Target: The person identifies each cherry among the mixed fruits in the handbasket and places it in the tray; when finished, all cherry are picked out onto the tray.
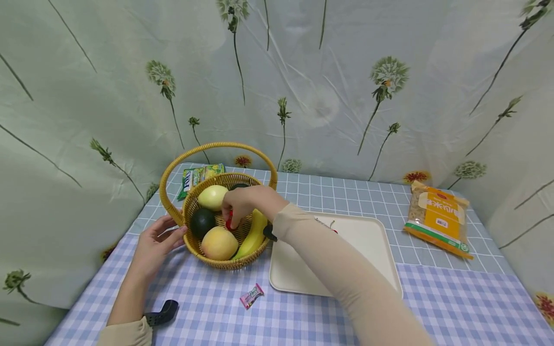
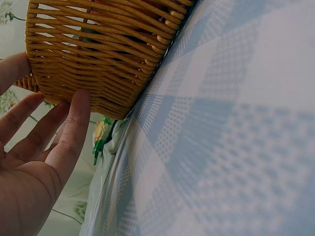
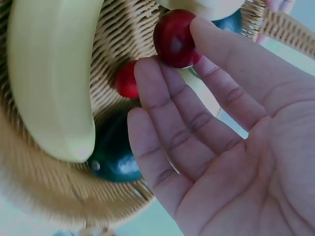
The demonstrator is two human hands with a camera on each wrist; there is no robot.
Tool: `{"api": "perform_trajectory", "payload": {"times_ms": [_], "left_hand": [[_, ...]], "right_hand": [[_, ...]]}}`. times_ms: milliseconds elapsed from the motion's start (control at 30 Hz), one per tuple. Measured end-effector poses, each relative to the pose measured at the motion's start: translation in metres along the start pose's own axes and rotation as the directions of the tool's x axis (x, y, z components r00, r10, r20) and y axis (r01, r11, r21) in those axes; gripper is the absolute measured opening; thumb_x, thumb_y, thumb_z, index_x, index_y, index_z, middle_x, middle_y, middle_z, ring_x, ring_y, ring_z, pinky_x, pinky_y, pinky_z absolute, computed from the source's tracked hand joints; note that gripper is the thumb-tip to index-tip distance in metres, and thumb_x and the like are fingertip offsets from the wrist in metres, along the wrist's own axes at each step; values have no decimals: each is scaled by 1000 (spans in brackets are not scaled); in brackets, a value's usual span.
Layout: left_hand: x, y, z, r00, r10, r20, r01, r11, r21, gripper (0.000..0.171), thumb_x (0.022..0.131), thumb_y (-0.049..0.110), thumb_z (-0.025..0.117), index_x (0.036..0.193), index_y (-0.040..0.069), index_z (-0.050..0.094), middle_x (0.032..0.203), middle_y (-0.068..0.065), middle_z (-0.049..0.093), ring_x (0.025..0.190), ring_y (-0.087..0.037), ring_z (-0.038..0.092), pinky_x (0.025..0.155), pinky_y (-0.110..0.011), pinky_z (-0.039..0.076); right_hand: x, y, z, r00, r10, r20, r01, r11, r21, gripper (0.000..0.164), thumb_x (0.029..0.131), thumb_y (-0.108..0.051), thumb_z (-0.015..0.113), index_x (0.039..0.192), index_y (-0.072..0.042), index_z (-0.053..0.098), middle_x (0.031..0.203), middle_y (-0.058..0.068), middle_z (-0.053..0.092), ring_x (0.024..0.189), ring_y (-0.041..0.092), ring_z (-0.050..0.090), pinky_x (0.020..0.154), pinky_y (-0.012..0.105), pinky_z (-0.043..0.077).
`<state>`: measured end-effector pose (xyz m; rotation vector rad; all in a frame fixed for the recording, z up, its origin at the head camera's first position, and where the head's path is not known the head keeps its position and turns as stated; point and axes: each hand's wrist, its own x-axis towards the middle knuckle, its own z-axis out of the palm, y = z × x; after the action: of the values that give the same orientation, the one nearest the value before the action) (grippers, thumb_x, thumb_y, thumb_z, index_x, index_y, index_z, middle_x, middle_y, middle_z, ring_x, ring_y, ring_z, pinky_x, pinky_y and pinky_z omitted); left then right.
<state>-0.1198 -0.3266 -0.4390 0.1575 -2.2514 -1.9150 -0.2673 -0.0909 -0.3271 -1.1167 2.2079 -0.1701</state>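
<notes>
My right hand [image 1: 242, 199] is inside the wicker basket [image 1: 216, 264], pinching a dark red cherry [image 3: 174, 38] between thumb and fingertips. Another red fruit [image 3: 127, 79] lies on the weave below, partly behind the fingers. Around them in the basket are a yellow banana [image 1: 253, 235], a peach [image 1: 219, 243], a dark green fruit [image 1: 202, 223] and a pale yellow-green fruit [image 1: 212, 197]. A second dark green fruit [image 3: 118, 147] sits by the banana's tip. With relaxed, spread fingers, my left hand [image 1: 157, 240] touches the basket's left outer side near the handle base.
A cream tray [image 1: 363, 240] lies right of the basket, partly under my right arm; a small red item with a stem [image 1: 333, 228] shows on it. Nearer is a pink wrapped candy [image 1: 252, 295]. A green snack bag [image 1: 186, 185] lies behind the basket, an orange grain bag [image 1: 439, 218] far right.
</notes>
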Motion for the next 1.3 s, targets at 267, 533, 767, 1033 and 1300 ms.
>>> {"api": "perform_trajectory", "payload": {"times_ms": [267, 533, 767, 1033, 1300], "left_hand": [[0, -1, -1, 1000, 4, 0, -4, 1000, 0, 45, 104, 3, 69, 147, 2, 57, 117, 18, 68, 100, 8, 69, 81, -20, 65], [-2, -1, 0, 1000, 5, 3, -5, 1000, -15, 41, 104, 4, 70, 143, 6, 60, 116, 18, 69, 99, 8, 70, 80, -19, 65], [-2, -1, 1, 1000, -4, 2, 4, 1000, -24, 42, 103, 5, 71, 144, 6, 59, 116, 18, 69, 100, 8, 70, 80, -18, 65], [0, -1, 1, 1000, -5, 0, 5, 1000, -10, 46, 102, 7, 74, 145, 7, 59, 118, 17, 68, 102, 8, 68, 80, -18, 64], [0, 0, 2, 1000, -17, -7, 17, 1000, -20, 46, 102, 11, 75, 145, 7, 59, 118, 19, 67, 104, 6, 69, 80, -17, 64]], "right_hand": [[-24, 15, -4, 995, -74, -62, 75, 997, 22, 22, 101, -22, 77, 121, -15, 74, 105, 0, 69, 86, 10, 56, 73, 23, 47], [-48, 29, 2, 990, -110, -89, 115, 992, 48, 23, 101, -24, 78, 123, -17, 73, 110, 0, 73, 99, 13, 63, 82, 24, 53], [-73, 49, 13, 978, -145, -152, 166, 977, 132, 19, 102, -22, 77, 120, -18, 73, 107, -2, 74, 99, 11, 67, 86, 24, 58], [-111, 75, 23, 966, -132, -221, 184, 955, 232, 21, 101, -21, 78, 121, -17, 73, 106, -2, 73, 102, 14, 69, 93, 28, 60], [-143, 109, 39, 954, -90, -286, 176, 941, 291, 25, 101, -20, 76, 125, -13, 72, 109, -1, 75, 104, 14, 70, 100, 32, 61]]}}
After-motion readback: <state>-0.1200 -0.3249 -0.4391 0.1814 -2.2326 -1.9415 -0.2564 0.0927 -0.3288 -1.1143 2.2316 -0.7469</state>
